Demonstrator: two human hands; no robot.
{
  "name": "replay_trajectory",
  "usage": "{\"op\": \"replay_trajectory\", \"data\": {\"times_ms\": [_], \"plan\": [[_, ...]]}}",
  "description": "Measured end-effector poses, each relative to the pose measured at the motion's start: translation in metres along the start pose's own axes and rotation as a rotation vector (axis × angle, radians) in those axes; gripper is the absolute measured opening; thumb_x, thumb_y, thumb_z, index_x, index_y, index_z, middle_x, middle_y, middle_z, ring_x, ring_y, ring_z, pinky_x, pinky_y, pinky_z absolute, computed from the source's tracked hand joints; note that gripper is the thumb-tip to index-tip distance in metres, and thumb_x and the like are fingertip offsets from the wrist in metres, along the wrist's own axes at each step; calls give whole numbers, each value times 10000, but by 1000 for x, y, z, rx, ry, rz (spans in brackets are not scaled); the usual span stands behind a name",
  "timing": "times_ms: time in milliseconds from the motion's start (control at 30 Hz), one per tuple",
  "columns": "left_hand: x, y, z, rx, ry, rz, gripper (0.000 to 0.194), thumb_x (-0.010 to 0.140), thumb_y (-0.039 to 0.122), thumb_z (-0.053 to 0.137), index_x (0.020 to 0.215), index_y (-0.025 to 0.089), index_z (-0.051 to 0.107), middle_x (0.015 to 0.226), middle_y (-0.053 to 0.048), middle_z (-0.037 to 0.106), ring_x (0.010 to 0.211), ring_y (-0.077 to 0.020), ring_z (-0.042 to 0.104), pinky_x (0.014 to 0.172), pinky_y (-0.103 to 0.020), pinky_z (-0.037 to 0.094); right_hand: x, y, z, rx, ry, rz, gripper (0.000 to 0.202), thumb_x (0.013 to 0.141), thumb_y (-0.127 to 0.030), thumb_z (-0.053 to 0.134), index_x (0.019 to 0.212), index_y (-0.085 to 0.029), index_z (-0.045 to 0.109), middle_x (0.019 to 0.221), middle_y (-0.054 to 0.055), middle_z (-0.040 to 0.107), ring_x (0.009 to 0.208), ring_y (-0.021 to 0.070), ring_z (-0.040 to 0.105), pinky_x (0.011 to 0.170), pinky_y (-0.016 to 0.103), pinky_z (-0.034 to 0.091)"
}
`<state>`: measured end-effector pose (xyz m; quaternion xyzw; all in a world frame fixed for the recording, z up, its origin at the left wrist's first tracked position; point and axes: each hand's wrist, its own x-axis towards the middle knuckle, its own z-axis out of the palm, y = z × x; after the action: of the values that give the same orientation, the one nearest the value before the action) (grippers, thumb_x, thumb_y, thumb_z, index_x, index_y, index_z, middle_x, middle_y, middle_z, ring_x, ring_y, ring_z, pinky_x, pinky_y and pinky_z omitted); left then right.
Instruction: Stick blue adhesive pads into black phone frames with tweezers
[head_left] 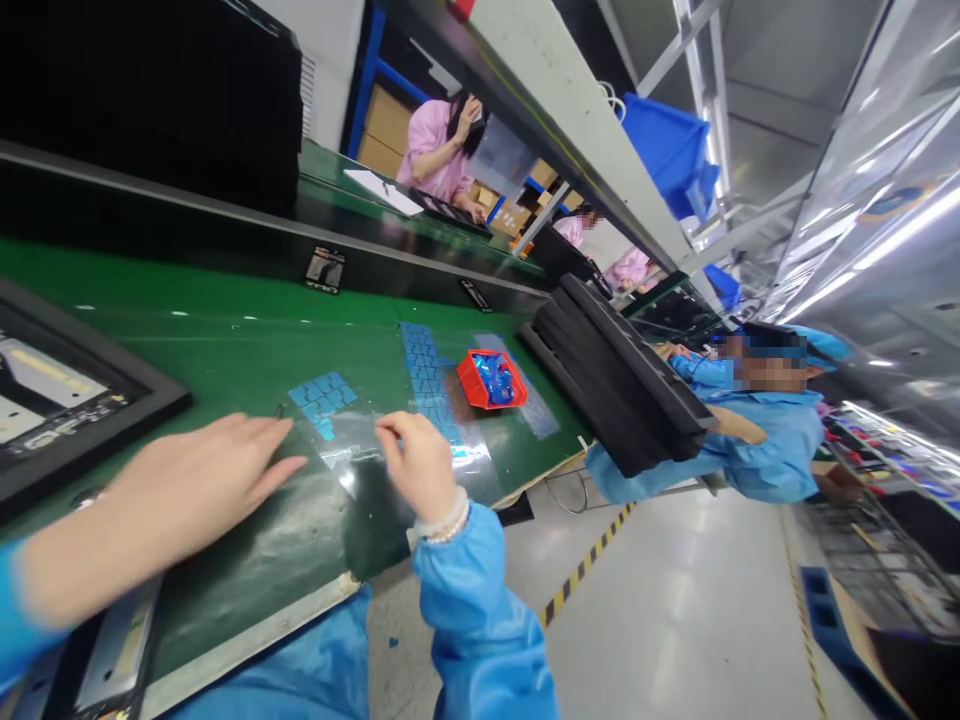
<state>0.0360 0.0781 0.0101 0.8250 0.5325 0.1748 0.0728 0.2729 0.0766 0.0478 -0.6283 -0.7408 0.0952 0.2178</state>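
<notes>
My left hand [206, 465] reaches over the green bench, palm down, with its fingers stretched out and the thumb apart. A tiny dark item shows at its fingertips, too small to name. My right hand [421, 462] is curled in a pinch, thumb against forefinger; anything between them is too small to make out. Between the hands lies a clear sheet with blue adhesive pieces [322, 398] on it. Beyond my right hand is a longer strip of blue pieces [426, 375]. A red bin [472, 382] holding blue bits stands beside that strip.
A black-framed panel [150, 385] lies at the left, and another device [120, 645] sits by the near edge. Black trays [615, 380] are stacked at the right, beside a co-worker in blue [780, 440]. People in pink [435, 150] sit across the line. An overhead beam [570, 100] crosses above.
</notes>
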Motion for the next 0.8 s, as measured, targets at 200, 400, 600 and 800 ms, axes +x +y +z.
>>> {"op": "replay_trajectory", "data": {"times_ms": [200, 400, 600, 800], "plan": [[76, 10, 43, 71, -109, 9, 640, 760, 503, 681, 1196, 39, 616, 1348, -260, 587, 1284, -391, 516, 1007, -507, 447, 6, -17, 24, -37, -90, -106, 153, 944, -139, 535, 988, -211, 663, 991, 21, 721, 963, 158, 640, 870, 255, 483], [69, -6, 45, 68, -125, -5, 352, 895, 405, 598, 1157, 174, 635, 1275, -106, 649, 1229, -269, 561, 1013, -507, 436, 25, -11, 20, -122, -144, -164, 170, 974, -158, 500, 1053, -198, 644, 1044, 28, 689, 1007, 150, 622, 892, 251, 475], [70, -3, 39, 47, -153, 20, 321, 893, 422, 600, 1092, 176, 655, 1209, -88, 667, 1189, -260, 579, 1003, -511, 443, 55, -25, 40, -257, -190, -297, 186, 992, -259, 499, 1089, -233, 656, 1104, 32, 627, 1032, 174, 566, 835, 270, 478], [69, -4, 33, 25, -205, 58, 373, 877, 443, 619, 1147, 185, 634, 1272, -91, 631, 1232, -277, 546, 1025, -538, 425, 59, -31, 39, -389, -240, -377, 163, 960, -192, 522, 965, -161, 682, 1074, 92, 610, 1033, 229, 523, 815, 332, 474]]}}
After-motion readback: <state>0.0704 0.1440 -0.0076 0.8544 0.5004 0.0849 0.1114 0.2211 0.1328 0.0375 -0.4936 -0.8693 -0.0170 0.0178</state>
